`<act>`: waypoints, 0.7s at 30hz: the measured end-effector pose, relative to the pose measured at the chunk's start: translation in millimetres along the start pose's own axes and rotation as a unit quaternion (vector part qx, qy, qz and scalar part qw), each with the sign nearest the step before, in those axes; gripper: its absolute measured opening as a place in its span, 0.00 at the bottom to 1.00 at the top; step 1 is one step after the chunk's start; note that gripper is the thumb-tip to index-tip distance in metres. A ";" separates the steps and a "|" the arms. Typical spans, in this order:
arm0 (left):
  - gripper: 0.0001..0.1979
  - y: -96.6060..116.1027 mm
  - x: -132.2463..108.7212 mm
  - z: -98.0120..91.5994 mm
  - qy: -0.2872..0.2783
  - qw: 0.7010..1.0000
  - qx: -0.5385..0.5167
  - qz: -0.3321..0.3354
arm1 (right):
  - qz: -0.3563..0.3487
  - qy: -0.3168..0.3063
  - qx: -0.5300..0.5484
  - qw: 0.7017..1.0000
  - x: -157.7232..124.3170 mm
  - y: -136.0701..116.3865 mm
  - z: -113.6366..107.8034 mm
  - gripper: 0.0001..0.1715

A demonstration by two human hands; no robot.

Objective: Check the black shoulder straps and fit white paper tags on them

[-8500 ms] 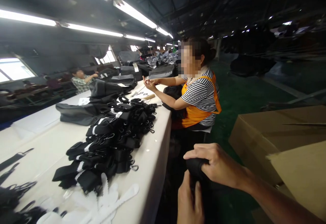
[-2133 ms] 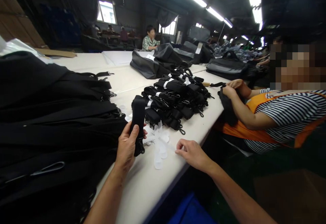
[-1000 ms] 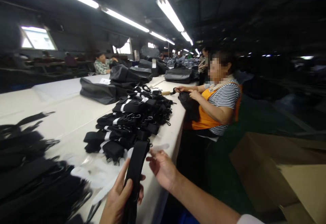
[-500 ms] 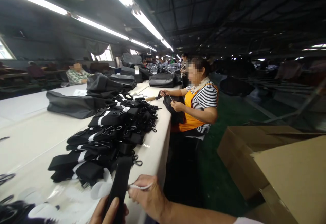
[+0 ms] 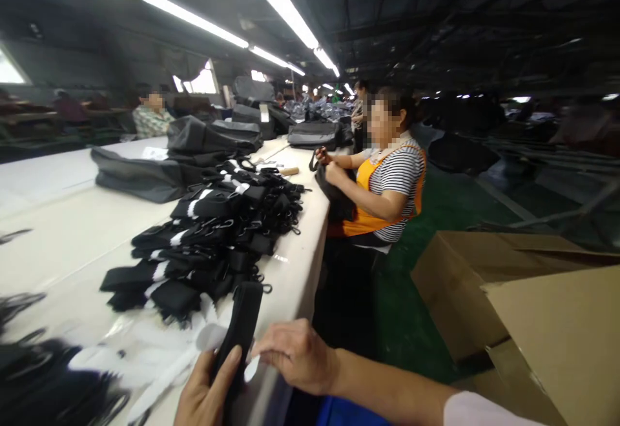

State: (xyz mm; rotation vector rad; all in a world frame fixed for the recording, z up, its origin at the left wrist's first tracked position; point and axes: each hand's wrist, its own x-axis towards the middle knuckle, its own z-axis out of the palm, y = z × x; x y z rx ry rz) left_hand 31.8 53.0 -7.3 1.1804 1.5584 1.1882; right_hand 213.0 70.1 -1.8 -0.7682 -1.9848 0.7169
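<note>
A folded black strap (image 5: 242, 323) stands up from my left hand (image 5: 208, 384), whose thumb and fingers close round its lower part at the near table edge. Just right of it, my right hand (image 5: 295, 355) pinches a small white strip (image 5: 252, 368) that hangs beside the strap. Where the strip meets the strap is blurred. Beyond my hands lies a pile of black strap bundles (image 5: 213, 239) with white bands and black hooks. Loose white strips (image 5: 159, 374) are scattered left of my left hand.
The white table (image 5: 62, 245) carries grey-black bags (image 5: 140, 177) and more black straps (image 5: 43, 381) at the near left. A person in an orange apron (image 5: 365, 200) handles a black bag across the corner. Open cardboard boxes (image 5: 465, 284) stand at the right.
The view has tilted and shifted slightly. My right hand has turned, and its white strip now points down instead of sideways. The other person's hands have come closer together.
</note>
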 end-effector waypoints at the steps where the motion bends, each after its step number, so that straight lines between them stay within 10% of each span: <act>1: 0.21 2.1 -2.9 0.3 -0.005 1.000 -0.007 -0.003 | -0.011 -0.018 -0.025 0.999 -1.3 -3.2 -2.5 0.15; 5: 0.20 9.2 -6.5 5.4 -0.110 0.991 -0.074 0.006 | -0.037 -0.011 -0.104 0.994 5.3 -10.0 -12.2 0.12; 12: 0.19 10.4 -5.8 7.3 -0.126 0.989 -0.071 0.024 | -0.113 -0.026 -0.141 0.983 35.9 4.0 -12.3 0.05; 18: 0.19 3.8 -6.1 12.6 -0.096 0.993 -0.052 0.035 | -0.006 0.020 -0.057 0.998 31.9 1.8 -2.0 0.07; 21: 0.23 -4.5 -3.9 26.1 -0.145 0.983 -0.089 -0.062 | 0.028 0.082 0.016 0.996 27.3 5.7 1.9 0.14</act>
